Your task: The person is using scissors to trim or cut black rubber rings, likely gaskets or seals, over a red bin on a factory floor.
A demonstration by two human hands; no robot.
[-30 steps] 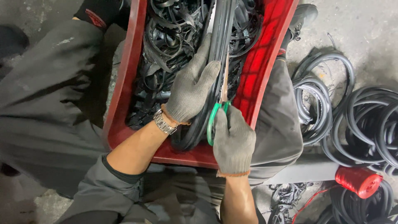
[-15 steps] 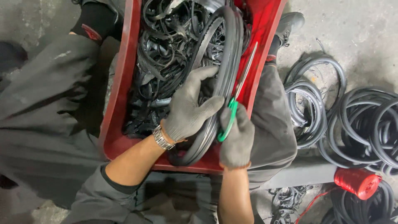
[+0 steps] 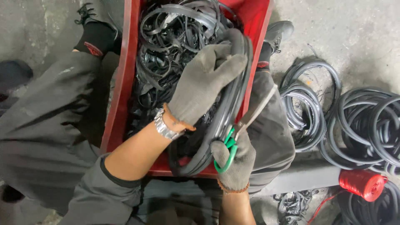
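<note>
Left hand point(image 3: 204, 85), grey-gloved, clamped round a bundle of black rubber rings point(image 3: 225, 108) held up over the red crate point(image 3: 121, 83). Right hand point(image 3: 235, 160), gloved too, closed on green-handled scissors point(image 3: 239, 133), blades slightly parted just beside the bundle's right edge. More black rubber strips point(image 3: 166, 46) heaped in the crate; coiled black hoses point(image 3: 366, 121) and red twine spool point(image 3: 361, 183) on the floor.
</note>
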